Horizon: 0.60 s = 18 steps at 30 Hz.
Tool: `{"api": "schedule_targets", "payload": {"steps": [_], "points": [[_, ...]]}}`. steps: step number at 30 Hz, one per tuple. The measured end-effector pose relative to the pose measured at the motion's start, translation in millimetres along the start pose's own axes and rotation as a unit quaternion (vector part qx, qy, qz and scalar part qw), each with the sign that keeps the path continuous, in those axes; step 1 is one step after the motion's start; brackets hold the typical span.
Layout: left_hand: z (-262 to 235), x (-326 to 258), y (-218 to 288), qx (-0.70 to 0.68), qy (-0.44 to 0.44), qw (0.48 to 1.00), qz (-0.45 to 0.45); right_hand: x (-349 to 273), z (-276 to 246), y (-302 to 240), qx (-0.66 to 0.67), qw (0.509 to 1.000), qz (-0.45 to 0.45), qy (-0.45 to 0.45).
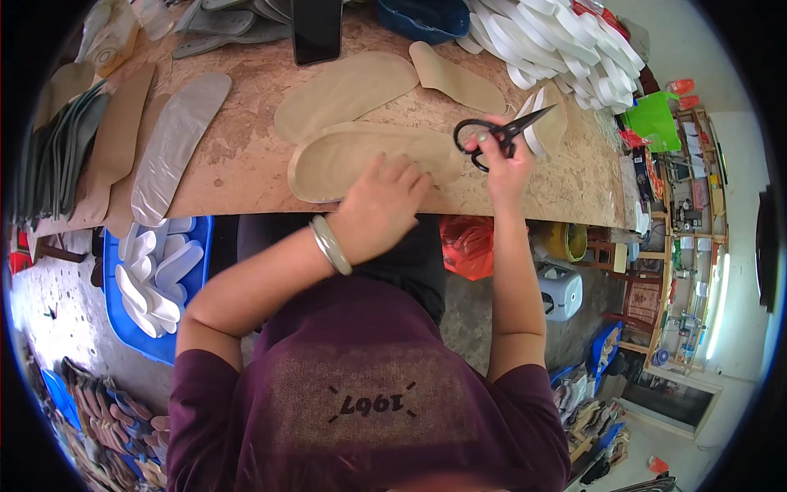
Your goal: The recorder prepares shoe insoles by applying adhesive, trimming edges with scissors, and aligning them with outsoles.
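A beige insole (325,168) lies near the front edge of the table. My left hand (384,201), with a pale bangle on its wrist, rests palm down on it, fingers stretched out. To the right, my right hand (510,168) is closed round a pair of black scissors (525,123). The blades point up and to the right, and whether they are parted is hard to make out. Behind the scissors stands a white curved piece (537,131). Just beyond the insole lie a flat beige sole-shaped piece (348,90) and a curled beige piece (455,78).
White sole pieces (557,41) are heaped at the far right, beside a dark blue bowl (422,18). A phone (317,31) stands at the back. Grey-green insoles (65,156) and a shiny silvery insole (179,143) occupy the left. Below the table, a blue crate (115,303) holds white soles.
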<state>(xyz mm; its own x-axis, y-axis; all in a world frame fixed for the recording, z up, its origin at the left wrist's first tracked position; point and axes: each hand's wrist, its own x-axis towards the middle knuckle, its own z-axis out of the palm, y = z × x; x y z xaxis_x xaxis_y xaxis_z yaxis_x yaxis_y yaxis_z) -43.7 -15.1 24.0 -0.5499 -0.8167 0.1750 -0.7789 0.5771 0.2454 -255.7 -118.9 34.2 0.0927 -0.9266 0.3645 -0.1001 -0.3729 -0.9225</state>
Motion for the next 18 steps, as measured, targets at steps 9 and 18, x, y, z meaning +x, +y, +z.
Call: {"api": "schedule_targets", "payload": {"steps": [9,18], "points": [[49.9,-1.2,0.9,0.075,0.148,0.986,0.016,-9.4,15.4,2.6,-0.374,0.804,-0.370,-0.277],[55.1,2.0,-0.4,0.107,0.210,0.972,0.009,-8.8,1.7,22.3,0.121,0.987,0.014,0.101]]}}
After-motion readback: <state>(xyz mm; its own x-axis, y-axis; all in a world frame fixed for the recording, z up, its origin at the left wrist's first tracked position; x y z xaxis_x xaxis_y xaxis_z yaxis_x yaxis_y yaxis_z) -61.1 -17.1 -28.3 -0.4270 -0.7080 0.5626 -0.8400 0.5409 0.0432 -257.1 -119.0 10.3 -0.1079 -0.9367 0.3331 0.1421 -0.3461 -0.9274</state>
